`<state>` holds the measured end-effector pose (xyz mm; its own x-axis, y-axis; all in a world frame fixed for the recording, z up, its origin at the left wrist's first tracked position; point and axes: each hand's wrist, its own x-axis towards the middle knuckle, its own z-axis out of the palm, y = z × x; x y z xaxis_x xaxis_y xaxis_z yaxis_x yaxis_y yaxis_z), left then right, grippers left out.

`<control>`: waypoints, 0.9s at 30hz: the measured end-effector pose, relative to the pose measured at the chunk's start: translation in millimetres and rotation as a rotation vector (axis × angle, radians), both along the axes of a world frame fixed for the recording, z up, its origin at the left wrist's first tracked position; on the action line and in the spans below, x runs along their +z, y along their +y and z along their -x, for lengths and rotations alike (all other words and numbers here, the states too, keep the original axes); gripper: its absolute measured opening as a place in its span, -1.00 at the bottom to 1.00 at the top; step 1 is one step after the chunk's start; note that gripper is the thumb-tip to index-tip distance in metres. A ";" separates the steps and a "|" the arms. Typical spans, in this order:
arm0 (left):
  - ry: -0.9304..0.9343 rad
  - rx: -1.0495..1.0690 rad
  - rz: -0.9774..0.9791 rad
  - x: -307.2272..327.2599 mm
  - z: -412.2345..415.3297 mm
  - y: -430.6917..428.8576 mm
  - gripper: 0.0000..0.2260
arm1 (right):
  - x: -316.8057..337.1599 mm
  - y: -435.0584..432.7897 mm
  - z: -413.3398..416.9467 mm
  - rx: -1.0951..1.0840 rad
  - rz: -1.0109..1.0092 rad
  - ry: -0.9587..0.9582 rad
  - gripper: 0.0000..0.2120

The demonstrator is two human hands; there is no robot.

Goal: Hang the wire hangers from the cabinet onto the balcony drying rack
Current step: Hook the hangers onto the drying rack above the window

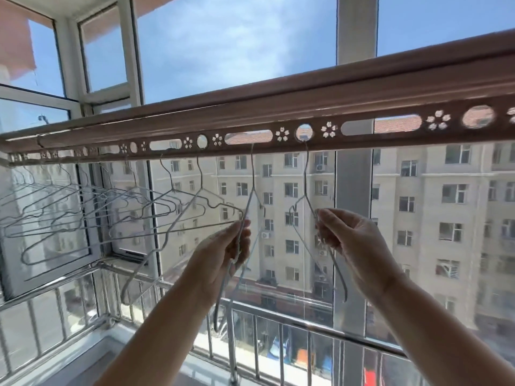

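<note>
Sunlit balcony glass and pale apartment blocks sit behind the brown drying rack (pixel 278 107) crossing mid-frame. Thin, silvery wire hangers (pixel 83 207) dangle in a row at centre left. The left hand (pixel 225 254) curls around the left hanger (pixel 252 174), hooked in a slot. The right hand (pixel 354 246) pinches the right hanger (pixel 305 168), hooked through a round hole at centre.

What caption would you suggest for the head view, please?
Left hand grips the left hanger, right hand pinches the right hanger, both hooked on the drying rack.
</note>
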<state>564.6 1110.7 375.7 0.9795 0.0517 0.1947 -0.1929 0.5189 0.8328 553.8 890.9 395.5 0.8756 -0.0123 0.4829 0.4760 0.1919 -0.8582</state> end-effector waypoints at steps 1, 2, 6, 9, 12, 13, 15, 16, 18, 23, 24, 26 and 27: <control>0.023 0.024 -0.012 -11.0 0.9 3.4 -0.81 | -6.0 -2.2 0.6 -0.034 0.005 0.000 -0.79; 0.044 0.050 -0.045 -22.6 2.8 6.8 -0.81 | -13.6 -5.3 1.1 -0.071 0.015 0.001 -0.79; 0.126 0.097 -0.113 -64.3 17.2 9.4 -0.86 | -54.8 -26.2 7.1 -0.194 0.090 0.039 -0.75; 0.189 0.030 -0.157 -91.8 20.4 -5.6 -0.88 | -86.6 -46.3 19.1 -0.259 0.164 0.101 -0.72; 0.245 -0.113 -0.263 -114.8 24.8 -36.3 -0.84 | -112.0 -72.5 34.2 -0.313 0.191 0.172 -0.70; 0.248 -0.170 -0.306 -120.3 28.3 -49.1 -0.83 | -118.5 -82.3 40.3 -0.329 0.194 0.191 -0.69; 0.235 -0.276 -0.373 -129.6 35.5 -76.5 -0.80 | -128.2 -103.3 53.1 -0.358 0.209 0.209 -0.66; 0.221 -0.321 -0.401 -133.5 38.5 -90.6 -0.78 | -131.3 -114.9 60.4 -0.377 0.219 0.213 -0.64; 0.171 -0.402 -0.470 -138.8 44.5 -119.9 -0.73 | -135.6 -140.5 76.8 -0.427 0.226 0.209 -0.63; 0.024 -0.594 -0.626 -142.3 65.0 -208.0 -0.64 | -146.1 -216.7 133.7 -0.530 0.185 0.247 -0.57; -0.006 -0.637 -0.651 -143.4 71.4 -228.1 -0.63 | -149.2 -233.7 147.1 -0.558 0.187 0.260 -0.51; -0.047 -0.721 -0.673 -146.8 86.5 -269.3 -0.60 | -155.7 -267.6 175.7 -0.623 0.193 0.295 -0.39; -0.060 -0.760 -0.680 -149.3 95.6 -290.8 -0.59 | -158.6 -284.5 191.4 -0.661 0.197 0.311 -0.37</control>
<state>468.9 819.9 226.4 0.6947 -0.7193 0.0010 -0.0608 -0.0573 0.9965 362.4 606.4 236.9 0.8122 -0.5209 0.2628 0.1693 -0.2207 -0.9606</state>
